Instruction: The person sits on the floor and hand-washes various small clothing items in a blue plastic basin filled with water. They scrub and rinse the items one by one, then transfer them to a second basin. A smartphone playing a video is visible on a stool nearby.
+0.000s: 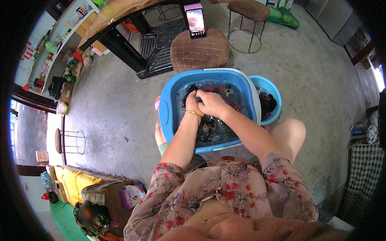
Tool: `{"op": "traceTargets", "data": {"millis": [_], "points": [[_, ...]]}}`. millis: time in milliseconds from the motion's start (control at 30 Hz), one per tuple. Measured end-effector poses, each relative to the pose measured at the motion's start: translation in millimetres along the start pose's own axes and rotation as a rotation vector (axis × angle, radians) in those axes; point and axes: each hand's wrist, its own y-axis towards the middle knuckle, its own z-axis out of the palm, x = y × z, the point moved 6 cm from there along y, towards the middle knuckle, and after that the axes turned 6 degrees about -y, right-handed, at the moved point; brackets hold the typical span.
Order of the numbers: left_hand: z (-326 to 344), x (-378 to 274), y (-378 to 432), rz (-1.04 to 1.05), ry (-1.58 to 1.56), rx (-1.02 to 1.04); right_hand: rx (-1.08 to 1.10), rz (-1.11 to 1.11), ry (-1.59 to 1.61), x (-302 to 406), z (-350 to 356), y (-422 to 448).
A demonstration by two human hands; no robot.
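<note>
Both my hands are together above a blue plastic basin (166,90) of dark, sudsy water. My left hand (192,103), below a gold bracelet (193,113), has its fingers curled against a dark wet cloth (191,89). Pressed up to it from the right, my right hand (212,103) also closes on the cloth, most of which the fingers hide. Red and yellow patterned fabric (221,90) shows under the water at the far side. More dark wet fabric (208,128) lies nearer me in the basin.
A smaller light-blue basin (278,101) holding dark clothes stands at the right. Beyond is a brown padded stool (199,54) with a lit phone (196,23) propped on it. A wooden table (111,18) and another stool (249,10) stand farther off. A blurred figure (90,215) is lower left.
</note>
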Motion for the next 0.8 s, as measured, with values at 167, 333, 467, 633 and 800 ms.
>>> {"op": "traceTargets", "data": {"millis": [167, 333, 467, 633, 800], "points": [[7.1, -9.5, -2.7, -0.01, 0.062, 0.132, -0.059, -0.157, 0.048, 27.3, -22.6, -10.1], [15.1, -3.5, -8.3, 0.003, 0.023, 0.222, -0.214, -0.19, -0.052, 35.8, -24.9, -12.6], [15.6, 6.5, -9.6, 0.137, 0.056, 0.085, -0.31, -0.03, -0.184, 14.7, -30.7, 2.2], [16.2, 4.5, -9.4, 0.103, 0.017, 0.128, -0.374, -0.063, -0.127, 16.8, -31.0, -0.8], [17.3, -0.5, -11.5, 0.093, 0.031, 0.174, -0.339, -0.14, -0.052, 28.6, -21.7, -10.7]]}}
